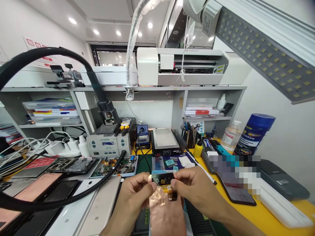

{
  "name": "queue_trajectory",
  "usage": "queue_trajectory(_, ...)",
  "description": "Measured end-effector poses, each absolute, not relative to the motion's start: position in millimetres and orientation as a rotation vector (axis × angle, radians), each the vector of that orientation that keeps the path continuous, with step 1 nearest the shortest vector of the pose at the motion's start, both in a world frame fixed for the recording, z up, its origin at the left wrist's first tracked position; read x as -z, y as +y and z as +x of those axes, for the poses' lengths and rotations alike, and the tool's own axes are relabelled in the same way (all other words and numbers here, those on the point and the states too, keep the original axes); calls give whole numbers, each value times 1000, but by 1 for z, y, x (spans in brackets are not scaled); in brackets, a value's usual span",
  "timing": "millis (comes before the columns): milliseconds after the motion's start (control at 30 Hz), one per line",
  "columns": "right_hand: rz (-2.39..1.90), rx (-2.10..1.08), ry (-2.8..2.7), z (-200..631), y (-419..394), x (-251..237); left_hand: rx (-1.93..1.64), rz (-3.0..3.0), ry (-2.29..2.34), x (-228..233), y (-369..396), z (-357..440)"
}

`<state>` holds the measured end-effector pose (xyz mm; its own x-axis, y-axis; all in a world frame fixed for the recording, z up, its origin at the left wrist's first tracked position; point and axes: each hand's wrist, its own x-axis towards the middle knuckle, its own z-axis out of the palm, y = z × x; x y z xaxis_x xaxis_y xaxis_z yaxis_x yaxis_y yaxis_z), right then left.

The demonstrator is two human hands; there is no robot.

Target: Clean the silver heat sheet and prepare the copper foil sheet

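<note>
**Both hands pinch a small part above a copper-backed panel**

The left hand [134, 196] and the right hand [197, 191] meet low in the middle of the view, just above the near edge of the table [248, 209]. Between them sits a small dark component [162, 178] with a yellowish patch on it. The left grip is pressed together on the component's left end, thumb and forefinger closed on it; the right grip pinches its right end in the same way. An orange flex strip [169, 190] runs down from the component to a copper-coloured panel [166, 213], which lies flat below the hands and reaches toward the bottom edge of the view.

Left of the hands, several phones and back covers [73, 209] lie side by side, and a thick black hose [81, 191] curves over them. Behind that stands a grey soldering station [108, 146], with a parts tray [115, 167] just in front of it. A black heating plate [165, 141] stands behind the hands, well apart from them. To the right, a dark phone [237, 194] lies on the yellow table top, and a blue can [254, 132] stands farther back beside a clear bottle [231, 134]. An LED lamp panel [265, 49] hangs over the right side.
</note>
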<state>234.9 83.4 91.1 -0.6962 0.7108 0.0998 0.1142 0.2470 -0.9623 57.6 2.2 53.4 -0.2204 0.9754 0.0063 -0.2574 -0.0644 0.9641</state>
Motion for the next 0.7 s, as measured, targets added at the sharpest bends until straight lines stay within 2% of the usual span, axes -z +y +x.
queue_trajectory(233,-663,-1758,-1870,238,87,-90,-1518,930,1161,-55,0,58)
queue_trajectory(500,-605,-1845,-1860,237,93,-88,-1496,923,1173,-53,3,57)
queue_trajectory(700,-702,-1780,-1791,232,96,-80,-1476,923,1236,-57,5,58)
